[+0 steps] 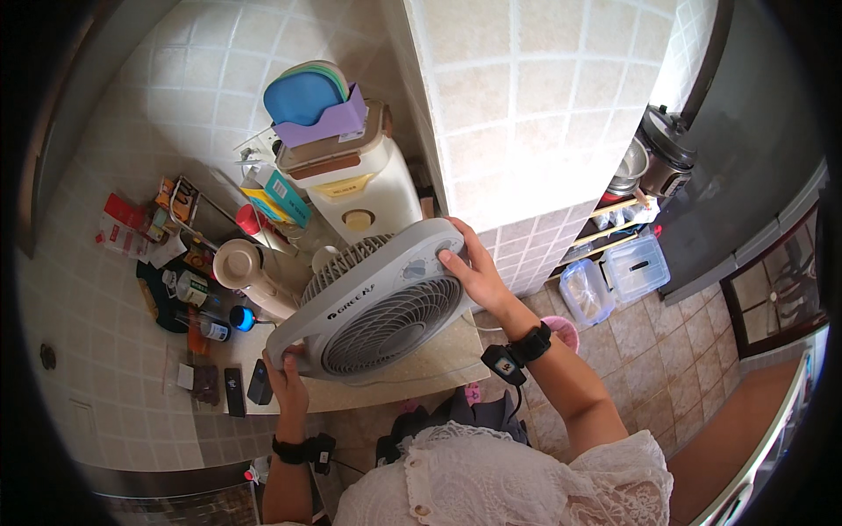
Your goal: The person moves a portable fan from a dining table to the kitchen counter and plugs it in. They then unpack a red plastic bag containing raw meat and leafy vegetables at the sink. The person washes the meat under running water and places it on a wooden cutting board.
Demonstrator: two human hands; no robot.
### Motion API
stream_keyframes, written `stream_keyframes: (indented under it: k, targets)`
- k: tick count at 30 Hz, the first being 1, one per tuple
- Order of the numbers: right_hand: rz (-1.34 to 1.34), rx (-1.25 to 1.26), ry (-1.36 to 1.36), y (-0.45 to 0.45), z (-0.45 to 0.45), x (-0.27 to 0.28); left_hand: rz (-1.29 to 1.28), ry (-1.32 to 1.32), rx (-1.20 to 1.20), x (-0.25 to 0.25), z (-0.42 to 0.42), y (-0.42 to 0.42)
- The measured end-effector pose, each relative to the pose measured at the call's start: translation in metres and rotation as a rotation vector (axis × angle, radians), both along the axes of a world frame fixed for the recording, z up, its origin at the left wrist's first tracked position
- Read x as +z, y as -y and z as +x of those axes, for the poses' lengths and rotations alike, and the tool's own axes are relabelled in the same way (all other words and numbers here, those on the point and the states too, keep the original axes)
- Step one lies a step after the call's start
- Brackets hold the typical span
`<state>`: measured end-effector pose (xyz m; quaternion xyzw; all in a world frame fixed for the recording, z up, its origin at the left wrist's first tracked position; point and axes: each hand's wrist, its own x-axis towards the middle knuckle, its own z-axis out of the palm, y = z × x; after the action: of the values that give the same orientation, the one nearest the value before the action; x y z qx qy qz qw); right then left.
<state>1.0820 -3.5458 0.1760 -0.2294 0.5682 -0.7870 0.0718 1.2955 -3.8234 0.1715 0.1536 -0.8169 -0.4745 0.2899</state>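
Both my hands hold a grey Gree box fan point(388, 309), tilted over the beige countertop point(434, 358). My left hand point(288, 381) grips its lower left corner, where the frame has a handle opening. At the upper right corner, my right hand point(480, 273) has its thumb near the grey control knobs point(421, 263) and its fingers behind the frame. The front grille faces me, and the rear grille shows along the upper edge. A beige jug-shaped appliance point(240, 266) stands just behind the fan, partly hidden by it. Whether the fan touches the counter I cannot tell.
A cream dispenser point(368, 191) behind the fan carries a purple holder point(322, 128) with cutting boards. Bottles point(214, 329), a lit blue round device point(243, 318) and two dark handheld devices point(234, 391) lie at left. The tiled wall corner point(454, 177) juts out close to my right hand.
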Motion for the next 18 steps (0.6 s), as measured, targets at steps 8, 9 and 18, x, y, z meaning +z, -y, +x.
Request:
stream_keyframes:
  k: [8,9,18]
  targets:
    - [0.135,-0.081,-0.08,-0.004,-0.002,0.0,0.032,-0.006,-0.057,0.003,-0.002,-0.004]
    - [0.134,-0.075,-0.095,-0.005,-0.002,0.002,0.023,-0.01,-0.051,0.004,-0.002,-0.004]
    - [0.149,-0.057,-0.091,-0.006,-0.005,0.001,0.038,0.103,-0.206,0.009,0.004,0.015]
